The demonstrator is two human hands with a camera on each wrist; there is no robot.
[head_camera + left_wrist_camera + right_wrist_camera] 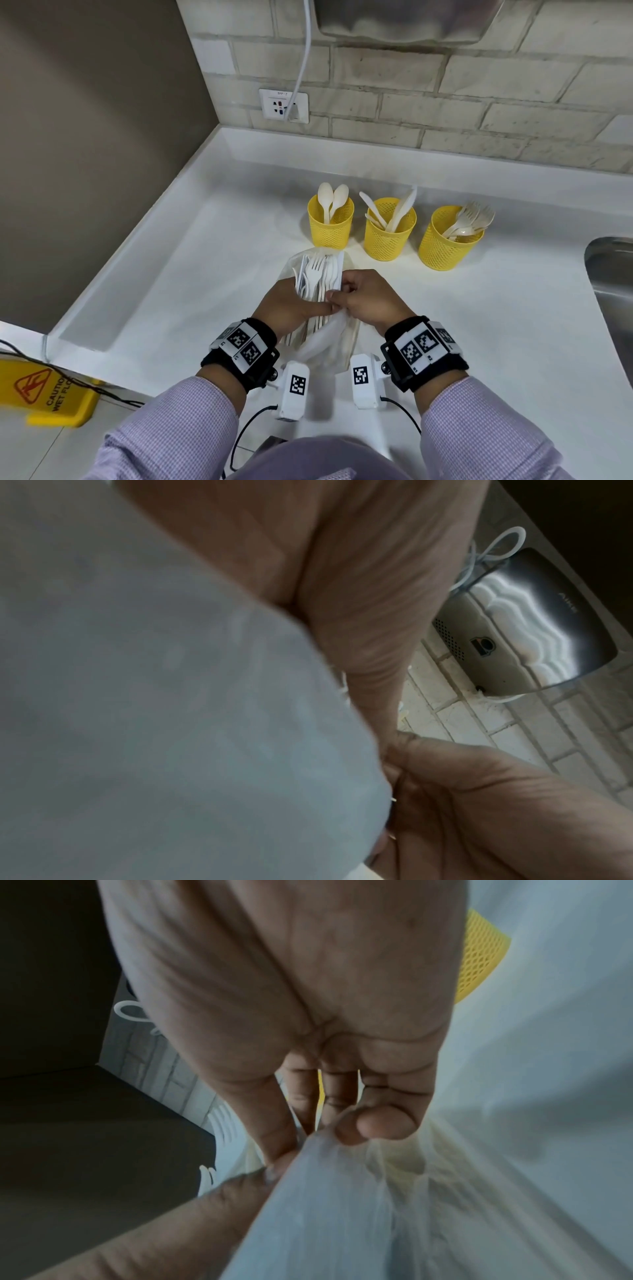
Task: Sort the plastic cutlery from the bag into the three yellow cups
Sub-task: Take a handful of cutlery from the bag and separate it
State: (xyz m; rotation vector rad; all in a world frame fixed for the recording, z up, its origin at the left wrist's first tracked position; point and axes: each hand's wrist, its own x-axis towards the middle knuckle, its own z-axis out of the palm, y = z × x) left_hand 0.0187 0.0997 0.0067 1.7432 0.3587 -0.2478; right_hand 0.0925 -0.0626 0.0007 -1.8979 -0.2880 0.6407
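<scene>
cutlery (317, 274) is lying in the clear bag (329, 339) on the counter (171, 274) before three yellow cups (389, 229), handles hiding under both hands, right hand (368, 301) pinching the plastic, left hand (291, 305) gripping the bundle, fingertips unseen

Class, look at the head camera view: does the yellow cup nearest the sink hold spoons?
No. The yellow cup nearest the sink holds forks, their tines showing above the rim; the spoons stand in the leftmost cup.

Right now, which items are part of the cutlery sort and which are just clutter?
Job: clear plastic bag of white cutlery, held by left hand and right hand; three yellow mesh cups.
Clutter: steel sink, wall socket, yellow wet-floor sign.
</scene>
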